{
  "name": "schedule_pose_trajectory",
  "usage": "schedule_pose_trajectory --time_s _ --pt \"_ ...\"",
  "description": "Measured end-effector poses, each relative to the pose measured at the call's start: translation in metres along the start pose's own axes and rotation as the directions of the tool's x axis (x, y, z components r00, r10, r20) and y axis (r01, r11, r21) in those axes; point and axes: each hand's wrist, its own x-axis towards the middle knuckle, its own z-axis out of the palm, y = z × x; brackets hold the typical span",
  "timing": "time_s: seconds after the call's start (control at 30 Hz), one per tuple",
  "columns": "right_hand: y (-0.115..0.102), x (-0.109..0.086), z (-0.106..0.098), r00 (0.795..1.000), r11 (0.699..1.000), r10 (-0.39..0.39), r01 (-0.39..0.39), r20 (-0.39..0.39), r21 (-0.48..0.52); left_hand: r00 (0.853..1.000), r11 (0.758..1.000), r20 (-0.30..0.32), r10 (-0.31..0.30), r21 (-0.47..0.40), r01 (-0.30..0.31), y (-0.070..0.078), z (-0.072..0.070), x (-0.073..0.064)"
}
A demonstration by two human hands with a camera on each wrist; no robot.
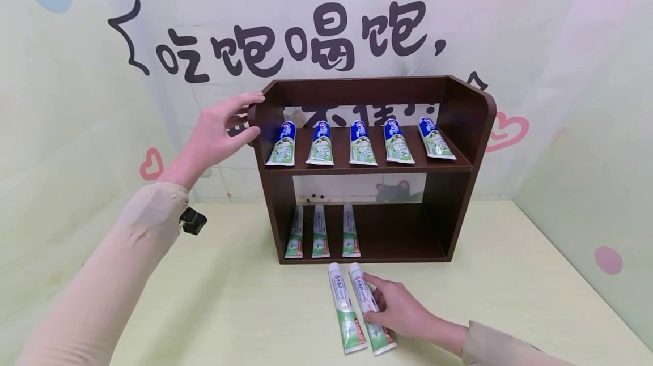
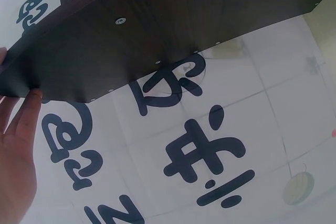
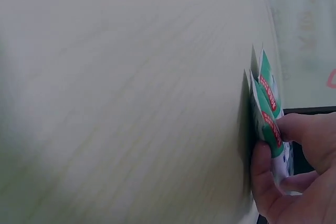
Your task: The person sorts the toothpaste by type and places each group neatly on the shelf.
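A dark brown two-tier shelf (image 1: 367, 169) stands on the table. My left hand (image 1: 216, 131) holds the top front corner of its left side panel (image 2: 131, 35), with fingertips on both faces of the panel. Two white-and-green toothpaste tubes (image 1: 348, 312) lie side by side on the table before the shelf. The right one (image 1: 366, 292) is between the thumb and fingers of my right hand (image 1: 400, 306); the right wrist view shows this hand (image 3: 299, 166) pinching the tube (image 3: 265, 114) by its edges. That tube lies against or very near its neighbour.
Several blue-and-green toothpaste tubes (image 1: 363, 145) lie in a row on the upper tier. Three white-and-green tubes (image 1: 319, 233) lie on the left half of the lower tier (image 1: 403, 241). A printed wall sheet (image 1: 551, 43) hangs behind the table (image 1: 229, 298).
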Motion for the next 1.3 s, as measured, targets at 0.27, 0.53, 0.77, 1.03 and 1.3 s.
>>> schedule_pose_trajectory --time_s 0.27,0.53,0.77,1.03,1.3 --pt "-0.002 0.008 -0.006 0.998 0.999 -0.011 0.008 0.059 0.051 1.000 1.000 0.004 -0.005 0.000 0.005 0.000 0.000 0.000" --pt "-0.002 0.012 -0.012 0.995 0.994 0.041 -0.050 0.096 0.095 1.000 1.000 0.006 -0.006 -0.001 0.006 -0.001 -0.001 0.000" --pt "0.000 0.010 -0.013 0.996 0.990 0.043 -0.054 0.083 0.134 1.000 1.000 0.007 -0.007 -0.001 0.007 -0.001 -0.001 0.001" --pt "0.000 0.009 -0.016 0.994 0.986 0.085 -0.094 0.073 0.139 1.000 1.000 0.006 -0.001 -0.009 0.001 -0.002 -0.001 0.001" --pt "0.000 0.011 -0.022 0.997 0.987 0.069 -0.074 0.042 0.142 1.000 1.000 0.004 0.004 0.009 -0.004 -0.003 -0.001 0.000"
